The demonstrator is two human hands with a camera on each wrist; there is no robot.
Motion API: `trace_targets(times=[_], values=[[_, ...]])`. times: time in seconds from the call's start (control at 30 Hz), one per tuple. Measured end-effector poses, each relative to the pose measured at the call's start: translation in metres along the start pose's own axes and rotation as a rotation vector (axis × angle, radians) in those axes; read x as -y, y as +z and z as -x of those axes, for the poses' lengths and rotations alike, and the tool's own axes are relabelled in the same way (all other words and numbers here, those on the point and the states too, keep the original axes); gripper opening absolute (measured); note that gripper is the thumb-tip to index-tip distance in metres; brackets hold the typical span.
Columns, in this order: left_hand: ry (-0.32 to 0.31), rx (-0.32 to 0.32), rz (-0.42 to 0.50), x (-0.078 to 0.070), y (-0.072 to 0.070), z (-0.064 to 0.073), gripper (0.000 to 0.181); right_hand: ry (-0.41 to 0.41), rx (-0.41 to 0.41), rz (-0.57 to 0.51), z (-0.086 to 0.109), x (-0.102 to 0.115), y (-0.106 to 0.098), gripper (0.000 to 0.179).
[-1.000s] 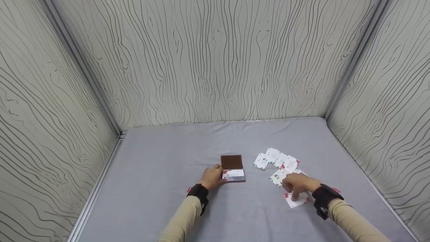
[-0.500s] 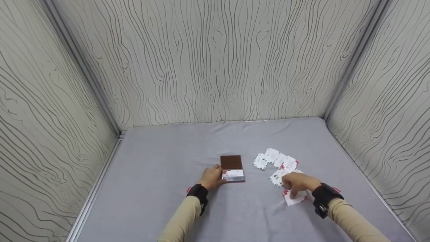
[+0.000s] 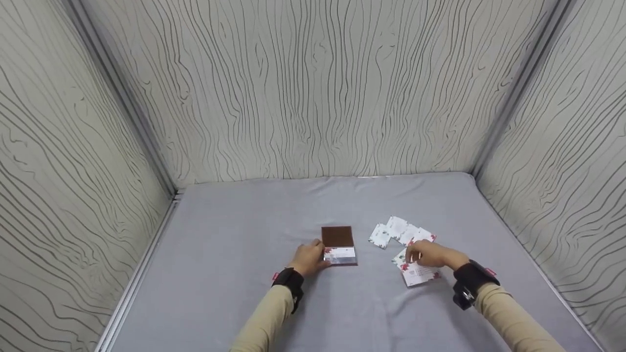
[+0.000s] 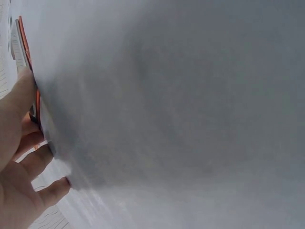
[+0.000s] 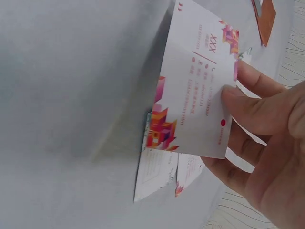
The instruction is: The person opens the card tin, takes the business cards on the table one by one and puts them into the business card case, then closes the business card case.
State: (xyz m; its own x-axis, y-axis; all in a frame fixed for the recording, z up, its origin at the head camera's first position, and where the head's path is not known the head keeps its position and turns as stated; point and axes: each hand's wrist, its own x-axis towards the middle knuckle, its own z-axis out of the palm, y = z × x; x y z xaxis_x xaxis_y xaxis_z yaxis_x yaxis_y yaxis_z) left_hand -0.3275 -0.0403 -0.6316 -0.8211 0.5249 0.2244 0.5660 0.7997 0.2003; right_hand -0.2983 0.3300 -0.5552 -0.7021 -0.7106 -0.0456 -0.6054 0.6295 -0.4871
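A brown business card holder [image 3: 337, 237] lies unfolded on the cloth, a white card with red corners [image 3: 341, 252] in its clear lower pocket. My left hand [image 3: 308, 257] grips the holder's left edge; in the left wrist view the thumb and fingers [image 4: 33, 162] stand along its orange-brown edge. Farther right, my right hand [image 3: 430, 254] pinches a white business card with red and orange corner prints [image 5: 195, 86] between thumb and fingers, tilted up off the cloth. That card overlaps a green-leafed card [image 3: 398, 257] in the head view.
Several loose cards [image 3: 397, 226] lie overlapping beyond the right hand. A grey cloth [image 3: 234, 225] covers the table, and wood-patterned panels [image 3: 313, 88] enclose it at the back and on both sides.
My right hand has lifted the red-cornered card off the cloth and shifted slightly away from me and left with it. The left hand stays at the holder.
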Motion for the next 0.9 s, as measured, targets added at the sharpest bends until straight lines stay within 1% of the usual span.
trace_targets(times=[0.1,0.23,0.4,0.5,0.63,0.73,0.8,0.9], values=[[0.001,0.009,-0.003,-0.001,-0.001,0.000,0.039,-0.029,-0.060,0.031,-0.005,0.000,0.001,0.031],[0.000,0.016,-0.007,-0.003,-0.002,0.001,0.039,-0.038,-0.123,0.028,-0.012,0.000,0.006,0.033],[-0.007,0.024,-0.012,-0.003,-0.002,0.001,0.040,-0.022,-0.175,0.028,-0.023,0.004,0.014,0.031],[-0.011,0.022,-0.003,-0.002,-0.001,0.002,0.040,-0.023,-0.232,0.038,-0.030,0.008,0.019,0.031],[-0.018,0.019,0.015,-0.002,0.001,0.002,0.039,-0.067,-0.331,0.076,-0.041,0.013,0.027,0.031],[-0.019,0.023,0.017,-0.002,0.000,0.001,0.039,-0.103,-0.391,0.103,-0.049,0.017,0.031,0.032],[-0.017,0.021,0.019,-0.001,0.000,0.001,0.039,-0.120,-0.419,0.107,-0.054,0.019,0.034,0.032],[-0.018,0.026,0.028,-0.001,0.000,0.000,0.038,-0.122,-0.430,0.092,-0.060,0.023,0.037,0.029]])
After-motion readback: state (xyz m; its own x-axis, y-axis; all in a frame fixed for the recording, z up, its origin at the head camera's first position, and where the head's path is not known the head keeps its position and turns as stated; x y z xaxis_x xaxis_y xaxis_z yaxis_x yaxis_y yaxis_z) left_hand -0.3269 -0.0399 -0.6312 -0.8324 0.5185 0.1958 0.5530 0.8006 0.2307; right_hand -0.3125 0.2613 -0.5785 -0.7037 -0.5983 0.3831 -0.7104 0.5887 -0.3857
